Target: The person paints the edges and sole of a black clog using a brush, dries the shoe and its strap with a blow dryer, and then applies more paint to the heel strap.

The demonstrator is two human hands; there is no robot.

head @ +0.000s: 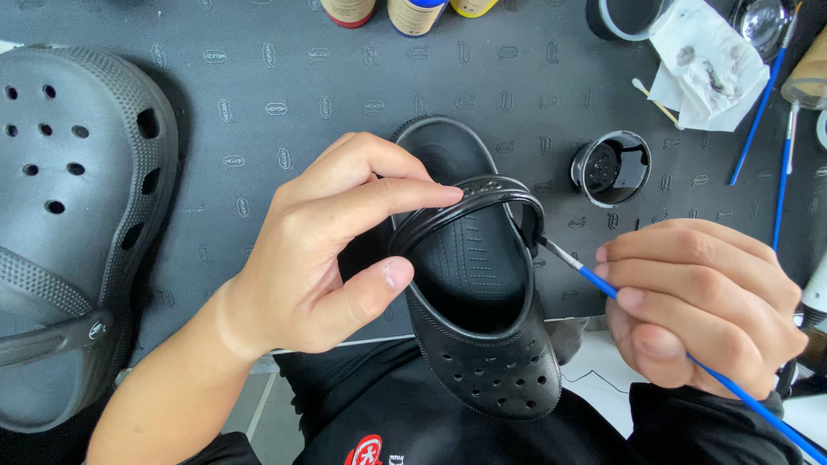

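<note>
My left hand (327,245) grips a small black clog (478,293) by its heel strap (469,205), forefinger on top of the strap and thumb below it. The clog's holed toe points toward me, its heel away. My right hand (702,297) holds a thin blue-handled paintbrush (603,282) like a pen. The brush tip touches the strap's pivot on the clog's right side. A small round pot of black paint (610,168) sits open on the dark mat just beyond the brush.
A larger grey clog (73,224) lies at the left on the dark textured mat (276,103). Paint bottles (413,13) stand along the far edge. At the far right lie a stained white tissue (706,65), a cotton swab (655,102) and blue brushes (758,112).
</note>
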